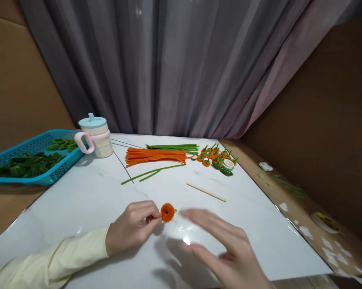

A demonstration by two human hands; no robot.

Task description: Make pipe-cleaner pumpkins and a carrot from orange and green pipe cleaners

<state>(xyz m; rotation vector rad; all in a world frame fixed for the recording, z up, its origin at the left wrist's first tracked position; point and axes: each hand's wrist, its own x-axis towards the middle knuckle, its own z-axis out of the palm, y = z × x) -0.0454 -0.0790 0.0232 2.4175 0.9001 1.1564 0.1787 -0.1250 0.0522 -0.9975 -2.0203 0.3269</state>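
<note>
At the far left, a blue basket (6, 154) was seen resting partly on the white tabletop (93, 196), with green curled pieces (27, 164) piled inside it. Just beside its right end a pale lidded cup (96, 135) with a pink handle was stood upright. Further right, near the back of the table, a bundle of orange pipe cleaners (155, 156) was laid lengthwise, with a bundle of green pipe cleaners (173, 147) just behind it and two loose green stems (147, 174) in front. A cluster of small finished orange-and-green pieces (214, 155) was gathered to the right of the bundles, with a small white ring-shaped item (228, 163) lying among them. A thin wooden stick (206, 192) was laid at a slant on bare tabletop, well apart from the hands.

Near the front edge, the left hand (129, 226), in a pale yellow sleeve, was rested on the table, its fingertips pinched on the stem of a small orange pompom flower (167, 212). The flower was held just above the surface, between the two hands. The right hand (226, 249) was blurred, held flat with fingers spread and nothing in it, just right of the flower and not touching it. On the brown surface at the far right, a roll of tape (324, 222) and scattered white scraps (328, 243) were seen.
</note>
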